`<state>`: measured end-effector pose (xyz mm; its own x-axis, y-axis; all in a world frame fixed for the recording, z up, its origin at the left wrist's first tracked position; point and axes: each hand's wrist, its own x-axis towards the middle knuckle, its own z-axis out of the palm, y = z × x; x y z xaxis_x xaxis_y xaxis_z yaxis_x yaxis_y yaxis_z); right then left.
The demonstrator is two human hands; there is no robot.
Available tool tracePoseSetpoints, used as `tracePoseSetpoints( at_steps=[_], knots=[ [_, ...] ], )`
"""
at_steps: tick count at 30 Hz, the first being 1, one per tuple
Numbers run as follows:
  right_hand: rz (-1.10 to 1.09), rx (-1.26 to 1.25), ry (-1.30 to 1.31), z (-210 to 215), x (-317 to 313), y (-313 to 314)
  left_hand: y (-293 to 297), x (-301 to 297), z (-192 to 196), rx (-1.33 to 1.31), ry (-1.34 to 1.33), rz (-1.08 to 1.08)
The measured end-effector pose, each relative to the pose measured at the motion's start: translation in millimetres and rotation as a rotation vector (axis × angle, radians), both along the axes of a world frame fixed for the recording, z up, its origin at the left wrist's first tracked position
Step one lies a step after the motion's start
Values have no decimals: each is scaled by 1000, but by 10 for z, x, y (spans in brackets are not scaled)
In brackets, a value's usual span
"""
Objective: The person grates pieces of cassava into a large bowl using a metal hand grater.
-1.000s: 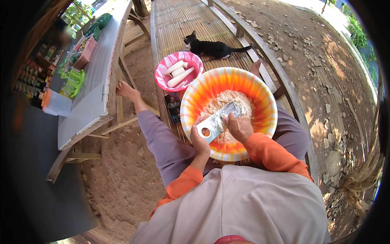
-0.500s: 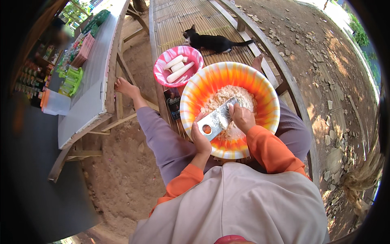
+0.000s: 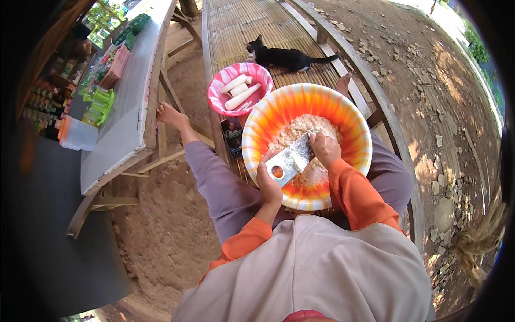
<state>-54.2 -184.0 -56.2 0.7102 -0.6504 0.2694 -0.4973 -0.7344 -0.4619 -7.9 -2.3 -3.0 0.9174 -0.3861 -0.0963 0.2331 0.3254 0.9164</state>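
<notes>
My left hand (image 3: 269,181) grips the near end of a flat metal grater (image 3: 290,162), beside its round hole. The grater slants over a large orange, yellow and white bowl (image 3: 254,126) between my legs. My right hand (image 3: 326,149) is closed at the grater's far end, pressing a mostly hidden pale piece of peeled cassava against it. Pale gratings cling to the metal. Beneath, a heap of grated cassava (image 3: 303,127) lies in the bowl. Just beyond, to the left, a pink and white bowl (image 3: 214,100) contains several peeled cassava pieces (image 3: 242,97).
I sit on a slatted bamboo bench (image 3: 252,21) with a wooden rail (image 3: 354,53) on its right. A dark phone-like object (image 3: 232,138) lies beside the bowls. A black-and-white cat (image 3: 287,58) rests farther off. At left stands a table (image 3: 120,112) with baskets and containers.
My right hand has shifted slightly up and right along the grater. The whole view has moved a little to the right. Both hands keep their grip.
</notes>
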Motion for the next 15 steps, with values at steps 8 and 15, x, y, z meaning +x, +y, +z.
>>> tracePoseSetpoints(
  at_steps=[8, 15],
  knots=[
    [166, 258, 193, 643, -165, 578, 12, 22, -23, -35, 40, 28],
    [-91, 233, 156, 59, -18, -83, -16, 17, -40, 31, -18, 22]
  ],
)
